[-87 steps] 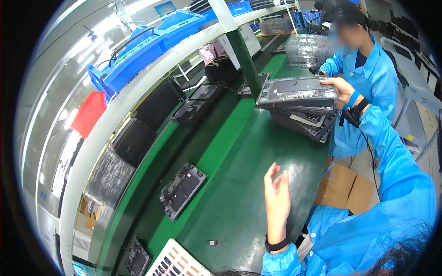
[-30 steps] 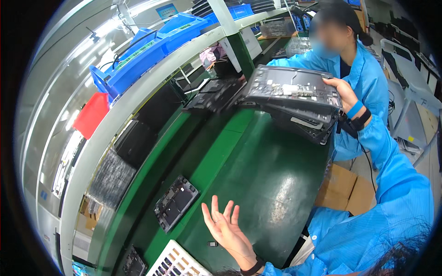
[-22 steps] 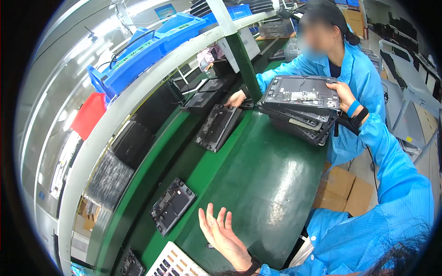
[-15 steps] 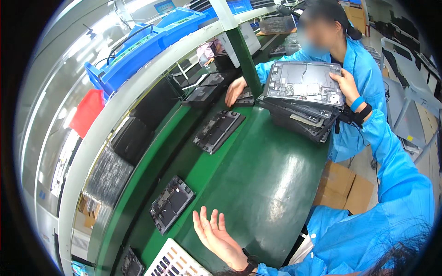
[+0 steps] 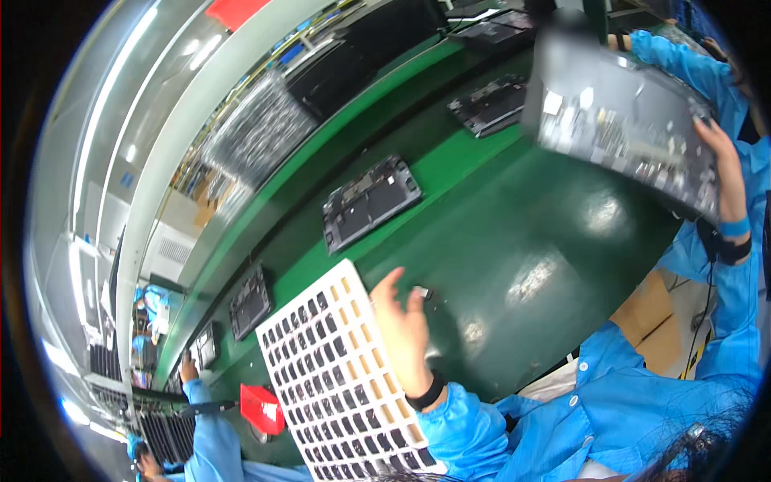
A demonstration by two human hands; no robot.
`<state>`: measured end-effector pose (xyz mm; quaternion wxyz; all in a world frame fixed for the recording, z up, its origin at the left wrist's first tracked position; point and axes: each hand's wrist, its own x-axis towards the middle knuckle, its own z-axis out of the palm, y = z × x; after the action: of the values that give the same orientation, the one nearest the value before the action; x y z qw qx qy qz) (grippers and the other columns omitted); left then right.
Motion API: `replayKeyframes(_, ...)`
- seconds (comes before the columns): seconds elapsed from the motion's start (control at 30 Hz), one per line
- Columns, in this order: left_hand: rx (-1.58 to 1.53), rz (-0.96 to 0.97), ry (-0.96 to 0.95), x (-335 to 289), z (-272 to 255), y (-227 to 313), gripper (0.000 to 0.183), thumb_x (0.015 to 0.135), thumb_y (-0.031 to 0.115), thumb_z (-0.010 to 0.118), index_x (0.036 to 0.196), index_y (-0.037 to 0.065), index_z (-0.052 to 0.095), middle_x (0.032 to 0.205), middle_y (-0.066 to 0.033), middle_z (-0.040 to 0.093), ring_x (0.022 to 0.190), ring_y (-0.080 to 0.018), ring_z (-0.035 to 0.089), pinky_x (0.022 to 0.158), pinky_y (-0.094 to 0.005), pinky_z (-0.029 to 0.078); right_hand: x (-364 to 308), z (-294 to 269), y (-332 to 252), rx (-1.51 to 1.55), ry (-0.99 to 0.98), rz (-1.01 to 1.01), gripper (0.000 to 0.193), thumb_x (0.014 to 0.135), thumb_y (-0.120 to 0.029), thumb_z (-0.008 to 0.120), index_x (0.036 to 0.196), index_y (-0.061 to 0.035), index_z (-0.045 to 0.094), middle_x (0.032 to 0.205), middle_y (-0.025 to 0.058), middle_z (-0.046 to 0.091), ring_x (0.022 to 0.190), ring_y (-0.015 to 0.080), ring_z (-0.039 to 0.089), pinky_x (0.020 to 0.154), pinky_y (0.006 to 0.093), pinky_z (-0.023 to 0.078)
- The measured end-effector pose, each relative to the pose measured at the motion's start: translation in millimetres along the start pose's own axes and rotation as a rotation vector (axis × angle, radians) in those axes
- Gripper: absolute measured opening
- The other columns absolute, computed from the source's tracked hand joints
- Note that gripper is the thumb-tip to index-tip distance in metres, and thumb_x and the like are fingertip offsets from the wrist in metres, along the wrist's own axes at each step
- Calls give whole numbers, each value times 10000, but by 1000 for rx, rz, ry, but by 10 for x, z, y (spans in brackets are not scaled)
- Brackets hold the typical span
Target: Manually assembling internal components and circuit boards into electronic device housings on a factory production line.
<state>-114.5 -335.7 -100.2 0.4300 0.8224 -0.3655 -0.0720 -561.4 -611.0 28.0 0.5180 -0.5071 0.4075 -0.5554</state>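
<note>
My right hand (image 5: 720, 157), with a blue band and a black strap at its wrist, grips the edge of a tablet housing (image 5: 626, 120) at the right. Its inner boards and parts are exposed and blurred by motion. My left hand (image 5: 401, 325) is open above the right edge of a white slotted tray (image 5: 353, 277), fingers apart. Small black parts fill many of its slots; other slots show tan. Near the left fingertips is a small light piece (image 5: 422, 292). Beyond the tray a tablet housing with bared insides (image 5: 371, 202) lies on the green bench (image 5: 498, 233).
More opened tablets stand in line along the bench, one farther right (image 5: 488, 104) and one farther left (image 5: 250, 301). A red bin (image 5: 263, 410) sits left of the tray. A co-worker's sleeve (image 5: 213, 418) is at lower left, another person's sleeve (image 5: 683, 60) at upper right.
The view has turned left, bringing the full tray and red bin into sight. My right hand has brought the tablet housing away from the stack. My left hand now hovers by the tray.
</note>
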Motion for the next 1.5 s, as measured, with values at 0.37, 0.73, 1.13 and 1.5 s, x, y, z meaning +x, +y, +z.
replayKeyframes(0.37, -23, -32, 10, 21, 210, -386, 262, 889, 43, 843, 1147, 21, 804, 1057, -143, 754, 863, -259, 702, 788, -376, 568, -149, 1279, 1081, -66, -592, 450, 344, 1007, -79, 686, 1337, 13, 661, 1154, 45, 749, 1032, 123, 711, 949, 292, 572)
replayKeyframes(0.73, -219, -90, 338, 57, 345, -194, 235, 1071, 128, 695, 1203, -67, 704, 976, -167, 787, 864, -209, 739, 778, -329, 576, 275, 1411, 1740, -972, -739, -114, 632, 957, -270, 809, 1452, 48, 577, 1346, 147, 573, 1199, 282, 598, 1055, 376, 495)
replayKeyframes(1.13, -531, 17, -8, -119, 619, 821, 241, 1093, 8, 621, 1314, -65, 684, 1093, -168, 776, 927, -156, 723, 842, -282, 585, -234, 2237, 971, -398, -1007, -366, 237, 1050, -186, 702, 1149, 16, 775, 1013, 120, 749, 911, 224, 716, 817, 336, 560)
replayKeyframes(1.5, -422, 138, 26, -36, 791, 784, 210, 1031, -24, 703, 1232, -5, 762, 1040, -163, 821, 872, -190, 788, 781, -309, 605, -97, 2260, 1117, -218, -1026, -107, 243, 1072, -207, 694, 1134, 15, 773, 981, 69, 760, 857, 127, 670, 754, 298, 530)
